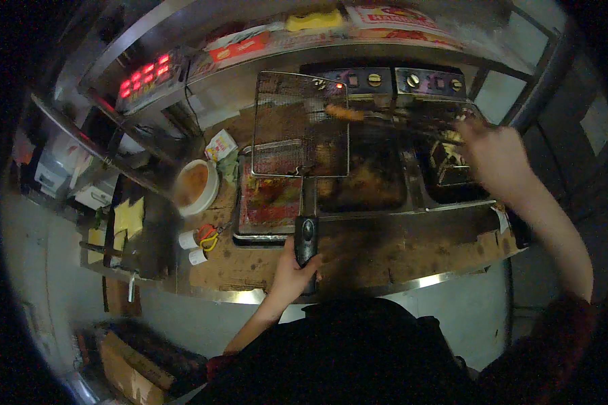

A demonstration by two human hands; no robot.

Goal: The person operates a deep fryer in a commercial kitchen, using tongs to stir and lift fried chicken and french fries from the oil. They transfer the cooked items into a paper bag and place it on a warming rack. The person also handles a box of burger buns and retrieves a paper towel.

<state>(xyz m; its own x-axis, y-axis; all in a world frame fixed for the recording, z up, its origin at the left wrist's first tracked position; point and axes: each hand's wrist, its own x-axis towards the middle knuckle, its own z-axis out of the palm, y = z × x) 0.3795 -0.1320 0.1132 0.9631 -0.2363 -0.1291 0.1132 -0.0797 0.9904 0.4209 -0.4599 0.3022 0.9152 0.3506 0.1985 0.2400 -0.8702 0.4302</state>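
My left hand grips the black handle of a flat wire-mesh skimmer, raised over a shallow metal tray and the left fryer tank. My right hand is blurred above the right fryer basin. It appears closed on a long, thin tool, most likely tongs, reaching left. At the tool's far end is an elongated golden-brown piece of food, near the skimmer's right edge. Dark oil fills the left tank. Motion blur hides how the food is held.
Left of the tray stand a white tub with orange-brown contents, a small printed carton and yellow-handled scissors. Behind the tanks are knobbed control panels. A shelf above holds packaging; a red-lit display is at upper left.
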